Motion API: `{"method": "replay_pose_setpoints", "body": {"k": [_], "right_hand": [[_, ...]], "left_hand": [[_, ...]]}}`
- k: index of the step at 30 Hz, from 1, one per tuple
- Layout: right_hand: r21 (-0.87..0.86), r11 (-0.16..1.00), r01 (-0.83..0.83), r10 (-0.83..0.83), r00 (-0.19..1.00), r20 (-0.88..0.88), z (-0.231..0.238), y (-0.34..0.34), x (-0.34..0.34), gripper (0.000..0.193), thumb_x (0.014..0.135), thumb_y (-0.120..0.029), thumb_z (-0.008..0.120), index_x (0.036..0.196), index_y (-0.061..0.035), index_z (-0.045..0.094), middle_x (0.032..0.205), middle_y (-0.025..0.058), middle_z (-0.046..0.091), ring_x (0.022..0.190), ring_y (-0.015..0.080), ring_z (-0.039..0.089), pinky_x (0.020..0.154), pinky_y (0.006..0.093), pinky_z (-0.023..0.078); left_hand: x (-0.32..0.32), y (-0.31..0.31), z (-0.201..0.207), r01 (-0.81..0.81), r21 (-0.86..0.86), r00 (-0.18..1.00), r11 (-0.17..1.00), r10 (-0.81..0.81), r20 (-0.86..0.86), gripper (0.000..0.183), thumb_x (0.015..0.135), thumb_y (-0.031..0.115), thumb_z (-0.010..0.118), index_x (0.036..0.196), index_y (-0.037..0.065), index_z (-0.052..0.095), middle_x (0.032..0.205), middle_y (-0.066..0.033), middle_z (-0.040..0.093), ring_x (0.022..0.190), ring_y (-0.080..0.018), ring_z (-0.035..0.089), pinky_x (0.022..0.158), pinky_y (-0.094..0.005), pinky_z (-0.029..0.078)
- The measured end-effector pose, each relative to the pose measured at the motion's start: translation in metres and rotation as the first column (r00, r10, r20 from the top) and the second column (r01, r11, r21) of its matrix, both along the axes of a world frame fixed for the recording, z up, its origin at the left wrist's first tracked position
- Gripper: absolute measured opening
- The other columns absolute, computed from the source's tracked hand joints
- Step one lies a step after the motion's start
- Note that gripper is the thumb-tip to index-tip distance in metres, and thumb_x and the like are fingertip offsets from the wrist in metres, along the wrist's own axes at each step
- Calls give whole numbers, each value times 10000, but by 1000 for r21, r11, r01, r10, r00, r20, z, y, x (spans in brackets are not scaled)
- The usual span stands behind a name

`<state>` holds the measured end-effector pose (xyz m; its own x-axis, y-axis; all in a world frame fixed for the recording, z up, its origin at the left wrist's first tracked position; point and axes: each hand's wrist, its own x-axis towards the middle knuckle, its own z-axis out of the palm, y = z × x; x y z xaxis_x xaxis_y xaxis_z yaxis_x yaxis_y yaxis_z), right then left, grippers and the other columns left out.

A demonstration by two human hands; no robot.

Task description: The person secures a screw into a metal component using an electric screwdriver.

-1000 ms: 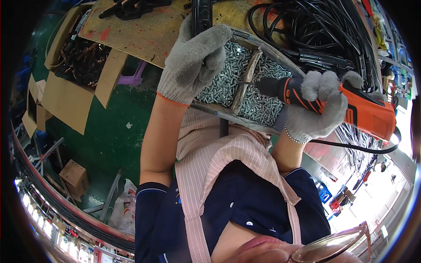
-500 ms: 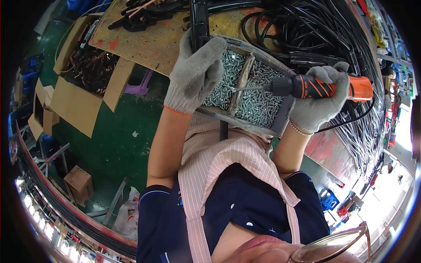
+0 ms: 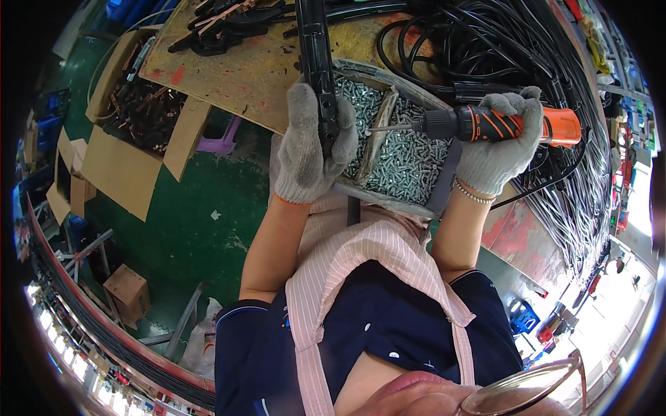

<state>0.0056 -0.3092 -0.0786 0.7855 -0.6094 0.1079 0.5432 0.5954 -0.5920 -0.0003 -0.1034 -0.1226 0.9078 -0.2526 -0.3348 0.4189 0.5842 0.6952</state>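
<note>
A worn yellow tabletop [image 3: 222,76] with red paint patches is seen, its right side heaped with black cables [image 3: 485,41]. An open cardboard box [image 3: 123,163] of dark and copper-coloured pieces is set on the green floor, beyond the left edge. At the near edge, a divided tray [image 3: 445,177] is placed, both compartments filled. A long, black bar-shaped part [image 3: 318,59] is gripped by the gloved left hand [image 3: 306,163], its near end held between thumb and fingers beside the tray's left compartment. A corded orange-and-black power screwdriver [image 3: 560,127] is clasped by the gloved right hand [image 3: 501,149] above the tray's right side, its thin bit directed leftward. Small silver screws [image 3: 413,163] are piled in the tray.
</note>
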Motion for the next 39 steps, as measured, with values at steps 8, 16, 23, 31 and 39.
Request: {"method": "replay_pose_setpoints", "body": {"k": [8, 16, 23, 31, 39], "right_hand": [[308, 936, -168, 134, 983, 128, 14, -16, -7, 208, 918, -62, 589, 1105, -6, 517, 795, 46, 559, 708, 111, 567, 653, 256, 538], [240, 957, -161, 143, 986, 88, 6, 9, -9, 239, 923, -71, 581, 1143, -21, 501, 769, 38, 543, 663, 119, 532, 675, 264, 514], [134, 986, -97, 88, 993, 75, 6, 15, -10, 255, 922, -74, 579, 1156, -39, 483, 759, 24, 536, 656, 98, 508, 661, 252, 502], [77, 993, -86, 69, 978, 197, 21, 17, -24, 284, 916, -81, 590, 1172, -62, 470, 720, -5, 459, 616, 78, 441, 602, 222, 461], [57, 973, -222, 198, 939, 280, 42, 26, -41, 304, 856, -17, 636, 1124, -140, 562, 744, -3, 527, 639, 60, 511, 619, 212, 521]], "left_hand": [[-18, -19, 14, -138, -118, 989, 983, 131, -64, 652, 902, 715, 383, 1233, 156, 429, 731, -30, 552, 399, -82, 432, 331, -206, 311], [-14, -17, 3, -118, -89, 992, 989, 115, -43, 655, 896, 714, 389, 1208, 141, 440, 701, -31, 549, 405, -98, 458, 337, -205, 341], [-13, -15, 2, -58, -62, 998, 996, 59, 5, 663, 895, 735, 359, 1166, 132, 413, 612, -22, 545, 371, -110, 489, 306, -212, 374], [-15, -20, 7, -76, -2, 997, 997, 76, 6, 702, 872, 767, 356, 1029, 94, 476, 569, -15, 520, 367, -93, 474, 307, -205, 345], [-36, -38, 8, -131, -104, 983, 986, 116, -146, 621, 921, 695, 369, 1161, 135, 489, 590, -45, 536, 331, -115, 402, 298, -215, 302]]}}
